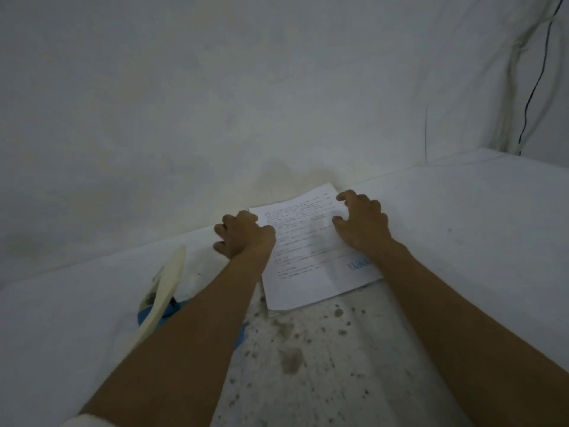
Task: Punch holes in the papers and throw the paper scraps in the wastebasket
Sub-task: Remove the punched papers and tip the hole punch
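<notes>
Here I see the white table (462, 229) running along the wall (215, 87), its near surface speckled with dark spots. The printed papers (308, 257) lie flat on it by the far edge. A cream-and-blue hole punch (163, 291) sits to their left, partly behind the forearm. My left hand (243, 238), fingers curled, grips the papers' left edge; my right hand (363, 223), fingers spread and bent, presses their right side.

The paper (311, 254) has big blue letters near its bottom corner that read "LUNA", partly hidden by an arm. The small black lines of print are too blurry to read.
</notes>
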